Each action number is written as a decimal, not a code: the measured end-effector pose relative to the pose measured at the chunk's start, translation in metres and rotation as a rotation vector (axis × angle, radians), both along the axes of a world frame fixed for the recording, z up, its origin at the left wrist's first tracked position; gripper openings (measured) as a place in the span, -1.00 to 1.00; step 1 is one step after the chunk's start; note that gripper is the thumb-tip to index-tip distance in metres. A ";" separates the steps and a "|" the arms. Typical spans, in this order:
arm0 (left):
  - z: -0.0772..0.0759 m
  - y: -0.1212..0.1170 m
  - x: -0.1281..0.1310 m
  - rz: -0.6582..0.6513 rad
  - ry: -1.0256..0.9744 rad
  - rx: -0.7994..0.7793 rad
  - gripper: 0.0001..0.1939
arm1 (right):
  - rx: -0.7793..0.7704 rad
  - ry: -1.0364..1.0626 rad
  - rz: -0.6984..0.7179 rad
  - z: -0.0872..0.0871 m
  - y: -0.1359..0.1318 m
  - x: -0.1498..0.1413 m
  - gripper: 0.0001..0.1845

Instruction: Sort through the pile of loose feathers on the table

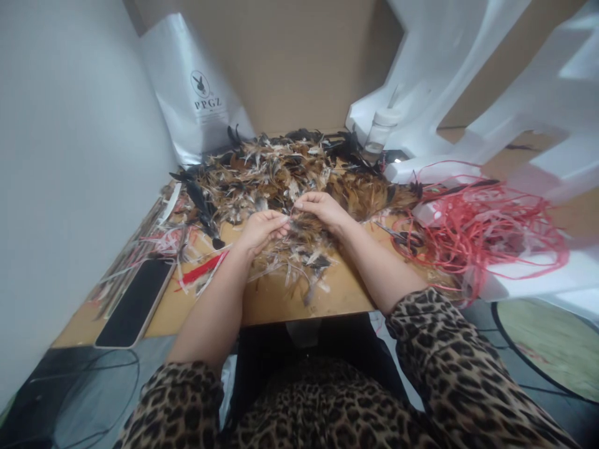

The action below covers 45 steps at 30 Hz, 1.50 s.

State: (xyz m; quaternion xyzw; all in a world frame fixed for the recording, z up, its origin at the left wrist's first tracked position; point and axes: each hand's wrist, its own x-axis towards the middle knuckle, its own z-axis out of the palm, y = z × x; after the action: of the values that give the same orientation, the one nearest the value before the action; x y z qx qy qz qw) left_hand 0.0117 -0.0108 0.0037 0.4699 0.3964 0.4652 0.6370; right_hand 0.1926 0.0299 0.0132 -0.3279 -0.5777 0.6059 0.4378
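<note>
Head view: the left grip [264, 231] is pinched closed, fingertips just beside those of the right grip [322, 209], which is also drawn to a narrow pinch. A thin reddish strand [291, 212] shows between the two, seemingly caught in the right grip (too fine to tell whether the left one has hold of it as well). Under and around both grips, brown, white and black feathers [276, 171] lie loose on the wooden surface [266, 305], heaped thickest beyond the fingertips, with a thinner scatter on the near side.

To the left of the left grip are a red strip [203, 269], a phone [135, 302] with a dark screen, and a row of long, thin pieces [140, 255] (what they are is hard to make out). To the right of the right grip sit dark-handled scissors [409, 239], and farther right a loose tangle of red raffia-like string [482, 231]. Beyond the grips, a white-lidded bottle [380, 132] stands right of the heap and a silvery bag [201, 93] marked "PPGZ" stands to its left.
</note>
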 end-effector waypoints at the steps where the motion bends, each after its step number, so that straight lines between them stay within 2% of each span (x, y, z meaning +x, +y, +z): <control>1: 0.000 0.000 -0.001 -0.008 -0.027 -0.007 -0.76 | -0.050 0.029 -0.005 -0.002 0.002 0.000 -0.76; 5: -0.002 0.003 -0.004 -0.045 -0.178 -0.060 -0.80 | -0.179 0.112 0.038 -0.008 0.006 0.001 -0.75; 9: -0.004 0.003 -0.005 -0.090 -0.294 -0.093 -0.84 | -0.186 0.133 0.122 -0.005 0.002 -0.001 -0.73; 15: -0.007 0.001 -0.001 -0.213 -0.287 -0.172 -0.85 | -0.170 0.137 0.343 0.009 -0.012 -0.004 -0.63; 19: -0.009 -0.001 0.001 -0.272 -0.247 -0.245 -0.85 | -0.100 0.082 0.438 0.013 -0.015 -0.002 -0.71; 22: -0.010 -0.001 0.002 -0.293 -0.266 -0.240 -0.85 | -0.098 0.067 0.427 0.014 -0.014 -0.001 -0.80; 28: -0.010 0.000 0.000 -0.280 -0.309 -0.233 -0.86 | -0.104 0.067 0.355 0.013 -0.013 -0.001 -0.79; 39: -0.014 0.001 -0.001 -0.269 -0.281 -0.236 -0.88 | 0.061 -0.038 0.448 0.014 -0.008 0.006 -0.78; 45: -0.010 0.000 -0.001 -0.264 -0.293 -0.239 -0.85 | -0.017 0.031 0.394 0.010 -0.010 0.002 -0.79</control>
State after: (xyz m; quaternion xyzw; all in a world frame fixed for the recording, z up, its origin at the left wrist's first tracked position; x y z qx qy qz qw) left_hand 0.0107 -0.0112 -0.0066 0.3662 0.2870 0.3911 0.7941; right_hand 0.1949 0.0201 0.0237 -0.2029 -0.6186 0.6898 0.3169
